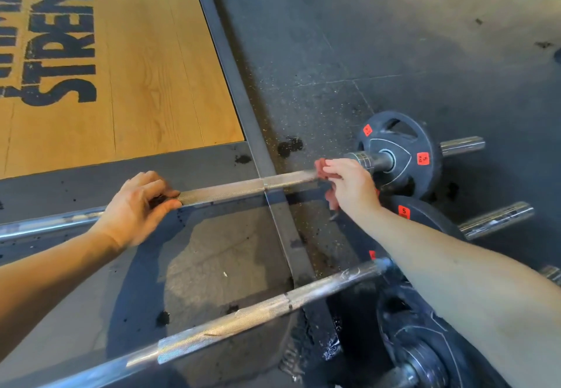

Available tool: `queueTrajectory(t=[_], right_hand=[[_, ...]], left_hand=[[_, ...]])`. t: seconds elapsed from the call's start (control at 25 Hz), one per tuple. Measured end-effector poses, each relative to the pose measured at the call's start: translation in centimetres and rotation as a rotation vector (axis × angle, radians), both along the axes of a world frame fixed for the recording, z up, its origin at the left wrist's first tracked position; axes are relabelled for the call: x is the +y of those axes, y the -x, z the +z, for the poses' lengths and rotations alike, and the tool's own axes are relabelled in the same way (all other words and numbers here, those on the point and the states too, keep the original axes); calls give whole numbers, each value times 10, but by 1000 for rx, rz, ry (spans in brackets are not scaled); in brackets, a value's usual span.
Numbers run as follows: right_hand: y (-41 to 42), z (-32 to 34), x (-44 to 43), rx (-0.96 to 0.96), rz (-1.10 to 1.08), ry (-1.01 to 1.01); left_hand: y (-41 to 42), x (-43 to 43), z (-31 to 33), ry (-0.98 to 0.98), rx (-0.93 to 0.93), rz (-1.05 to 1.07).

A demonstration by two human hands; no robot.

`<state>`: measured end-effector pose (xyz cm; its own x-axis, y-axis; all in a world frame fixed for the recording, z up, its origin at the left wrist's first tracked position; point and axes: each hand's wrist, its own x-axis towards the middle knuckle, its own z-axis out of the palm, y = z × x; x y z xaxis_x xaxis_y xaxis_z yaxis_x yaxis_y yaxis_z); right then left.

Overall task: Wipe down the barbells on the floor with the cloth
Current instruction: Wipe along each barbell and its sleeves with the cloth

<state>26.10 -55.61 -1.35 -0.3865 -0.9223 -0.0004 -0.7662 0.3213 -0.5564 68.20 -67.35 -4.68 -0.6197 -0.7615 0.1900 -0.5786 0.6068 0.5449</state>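
- Our left hand (136,208) holds the far barbell (243,187). The fingers and thumb curl round the rough silver bar.
- Our right hand (349,184) holds the red cloth (321,168). The fingers are curled and press the cloth onto the same bar.
- The cloth sits near the end of the bar, just beside a black plate (403,151) with red labels. A bit of cloth hangs down under the hand.
- This barbell lies across the dark floor (303,38).
- A second barbell (243,318) lies closer to us. No hand touches it.
- A wood platform (151,69) with big black letters is at the top left.
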Motion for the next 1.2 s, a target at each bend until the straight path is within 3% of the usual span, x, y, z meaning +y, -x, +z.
queueTrajectory(t=[0.12, 0.28, 0.4, 0.48, 0.64, 0.76, 0.84, 1.0, 1.12, 1.2], right_hand=[[-30, 2, -4, 49, -133, 86], [-149, -6, -24, -33, 177, 220], [-128, -3, -27, -59, 395, 160], [-78, -10, -19, -46, 422, 148], [23, -36, -1, -27, 159, 270], [-11, -25, 0, 17, -38, 227], [-65, -18, -3, -62, -63, 187], [-146, -21, -15, -76, 160, 195], [-112, -22, -17, -48, 441, 182], [-62, -20, -11, -25, 455, 143]], left_hand=[[0, 2, 2, 10, -7, 9], [-6, 0, 3, 20, -40, 18], [-7, 0, 6, -5, -54, 19], [-4, -1, 5, 0, -45, -2], [1, -3, 4, -10, -26, -11], [-3, -1, 4, 5, -19, -15], [-5, 0, 5, 19, -20, -5], [-3, -2, 6, 18, -37, -5], [-2, -1, 3, 28, -41, -12], [-1, -1, 6, 20, -38, -12]])
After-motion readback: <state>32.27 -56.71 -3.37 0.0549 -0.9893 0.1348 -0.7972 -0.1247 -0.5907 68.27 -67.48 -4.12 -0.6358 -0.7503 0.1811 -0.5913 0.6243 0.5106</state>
